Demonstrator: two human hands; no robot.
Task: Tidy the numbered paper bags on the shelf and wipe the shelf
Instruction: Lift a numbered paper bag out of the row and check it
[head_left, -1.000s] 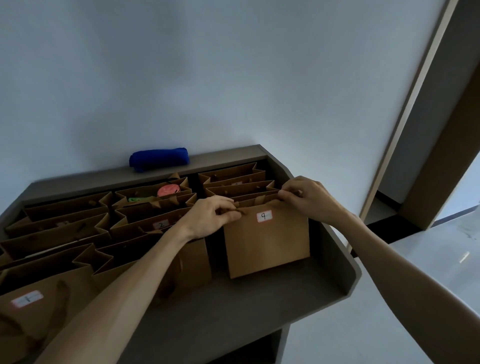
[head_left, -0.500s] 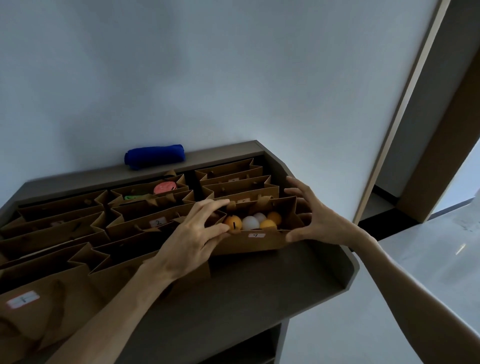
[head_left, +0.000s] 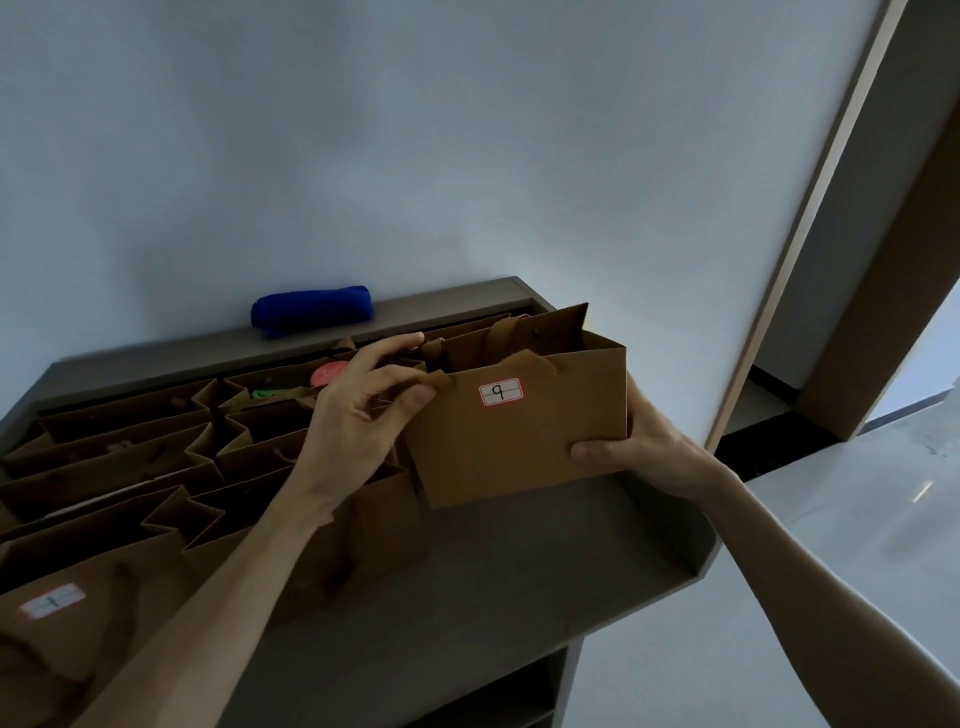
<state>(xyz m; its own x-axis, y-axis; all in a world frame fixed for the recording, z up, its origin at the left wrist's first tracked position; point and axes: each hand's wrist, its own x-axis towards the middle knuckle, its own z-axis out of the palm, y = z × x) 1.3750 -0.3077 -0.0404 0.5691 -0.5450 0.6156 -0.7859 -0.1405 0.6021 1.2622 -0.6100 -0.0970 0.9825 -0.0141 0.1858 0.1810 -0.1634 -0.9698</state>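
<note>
— Gripped by both hands: left hand (head_left: 363, 415) pinching the top left corner of the bag marked 9 (head_left: 519, 441), thumb on the front face, fingers curled over the rim; right hand (head_left: 631, 447) cupped round the lower right edge, thumb across the front. Held clear of the shelf (head_left: 493, 571), tilted, just above the front right corner.

— Step in hand?

— Tidying, by the look of it, not wiping. Seems mid-placement or mid-inspection of bag 9. Blue cloth (head_left: 311, 310) rolled up and untouched on the back ledge, so wiping probably not begun.

— Next move?

— Likely setting bag 9 down upright into the right-hand column of paper bags (head_left: 156, 447), label facing front. Calls for squaring the base flat before letting go, keeping the mouth level so nothing spills, and minding the neighbour bag touching its left side.

— Anything unclear?

— Plenty. Contents of bag 9 hidden by the front panel from this angle. Right fingers out of sight behind the bag. Gap meant for it hidden behind bag and hands. Most labels on the other bags too dark or turned away to read; label at the lower left (head_left: 52, 600) looks like 1, not certain. Pink round thing (head_left: 330, 372) and something green (head_left: 270, 394) peeking from a middle bag, unidentifiable. Left end of the shelf cut off by the frame edge.
</note>
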